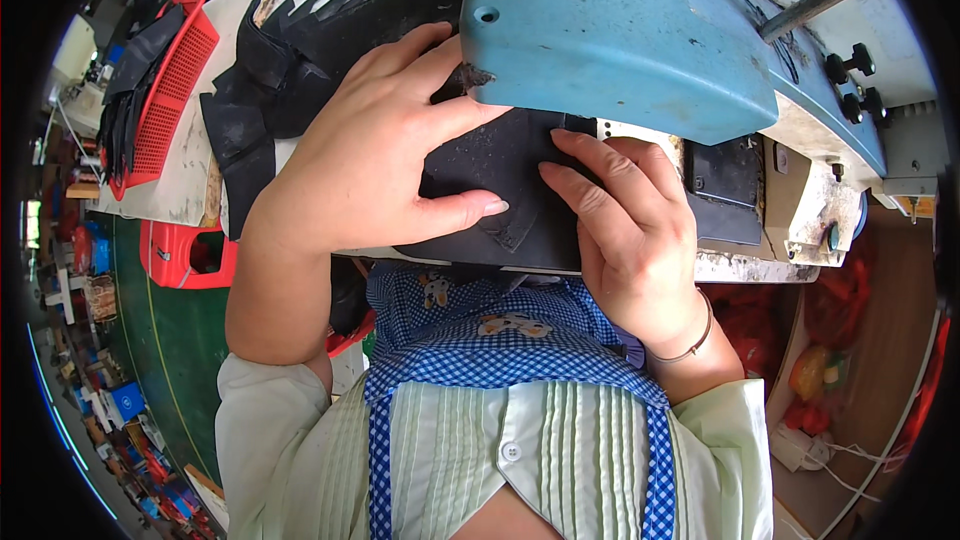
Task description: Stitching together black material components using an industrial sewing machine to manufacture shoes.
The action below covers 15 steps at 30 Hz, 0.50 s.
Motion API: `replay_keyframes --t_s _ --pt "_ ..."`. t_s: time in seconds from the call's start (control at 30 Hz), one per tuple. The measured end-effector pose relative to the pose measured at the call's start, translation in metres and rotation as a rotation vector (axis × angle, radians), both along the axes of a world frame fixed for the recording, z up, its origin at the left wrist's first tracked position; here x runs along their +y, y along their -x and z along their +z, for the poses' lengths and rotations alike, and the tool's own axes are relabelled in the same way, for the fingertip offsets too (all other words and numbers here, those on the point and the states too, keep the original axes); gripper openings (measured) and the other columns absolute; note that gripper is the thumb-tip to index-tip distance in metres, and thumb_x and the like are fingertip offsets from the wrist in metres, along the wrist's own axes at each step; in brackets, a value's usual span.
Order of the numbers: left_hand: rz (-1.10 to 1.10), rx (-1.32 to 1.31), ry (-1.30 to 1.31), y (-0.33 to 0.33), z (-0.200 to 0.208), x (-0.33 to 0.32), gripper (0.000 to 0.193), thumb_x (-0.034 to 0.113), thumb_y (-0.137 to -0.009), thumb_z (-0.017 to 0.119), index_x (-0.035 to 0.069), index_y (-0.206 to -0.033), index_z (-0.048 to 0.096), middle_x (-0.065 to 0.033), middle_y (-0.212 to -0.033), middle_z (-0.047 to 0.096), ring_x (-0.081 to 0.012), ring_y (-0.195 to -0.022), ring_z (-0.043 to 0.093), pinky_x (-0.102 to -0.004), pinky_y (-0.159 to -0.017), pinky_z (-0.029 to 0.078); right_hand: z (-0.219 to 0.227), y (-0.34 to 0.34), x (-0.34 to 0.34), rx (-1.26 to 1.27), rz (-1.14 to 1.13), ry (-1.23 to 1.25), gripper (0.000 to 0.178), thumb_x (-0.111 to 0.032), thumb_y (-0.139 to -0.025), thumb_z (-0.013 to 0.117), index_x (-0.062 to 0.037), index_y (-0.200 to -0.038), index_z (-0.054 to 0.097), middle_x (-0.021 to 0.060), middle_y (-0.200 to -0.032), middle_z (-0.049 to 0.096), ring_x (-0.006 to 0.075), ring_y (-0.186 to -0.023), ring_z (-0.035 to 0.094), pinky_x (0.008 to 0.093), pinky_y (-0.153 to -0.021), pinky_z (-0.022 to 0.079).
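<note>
A flat black sheet-like piece (pixel 490 162), perhaps leather, lies under the light blue head (pixel 620 40) of a machine. My left hand (pixel 385 135) rests on it with the fingers spread and the thumb stretched to the right; some fingertips pass close to the machine's lower left corner. At the right edge of the piece, my right hand (pixel 635 225) is bent, its fingertips pressed on the material. Its thumb is partly hidden. Beyond my left wrist, a string of overlapping black pieces (pixel 262 80) trails over the white table. The machine head hides the working point.
A red plastic basket (pixel 175 90) with black pieces stands at the left. Below the table edge hangs a red plastic container (pixel 190 255). Black knobs (pixel 855 65) and a metal rod (pixel 820 0) stick out at the machine's right. Red bags (pixel 810 380) fill a lower right compartment.
</note>
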<state>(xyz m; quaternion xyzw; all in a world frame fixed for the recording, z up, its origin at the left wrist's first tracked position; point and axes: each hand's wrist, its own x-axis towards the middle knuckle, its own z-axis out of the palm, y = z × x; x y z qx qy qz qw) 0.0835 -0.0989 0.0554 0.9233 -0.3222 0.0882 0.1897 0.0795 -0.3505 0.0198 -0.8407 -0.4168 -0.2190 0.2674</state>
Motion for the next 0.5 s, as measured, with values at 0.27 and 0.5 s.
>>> replay_keyframes --t_s 0.27,0.5 --pt "0.098 -0.031 -0.055 -0.009 -0.007 -0.005 0.06 0.044 -0.076 0.083 0.009 -0.124 0.071 -0.0212 -0.144 0.054 -0.0454 -0.13 0.051 -0.0554 -0.108 0.042 0.006 0.003 0.002 0.072 -0.052 -0.038 0.044 0.01 -0.066 0.066 -0.0015 -0.108 0.075 0.0138 -0.105 0.065 0.0317 -0.092 0.063 0.041 -0.08 0.054" --pt "0.149 -0.161 -0.061 -0.02 -0.008 -0.006 0.051 0.035 -0.077 0.087 0.004 -0.114 0.071 -0.0179 -0.114 0.07 -0.0416 -0.105 0.064 -0.0457 -0.093 0.052 0.006 0.002 0.003 0.086 -0.054 -0.064 0.044 0.011 -0.066 0.066 -0.0011 -0.108 0.074 0.0126 -0.097 0.061 0.0309 -0.088 0.06 0.0409 -0.078 0.052"
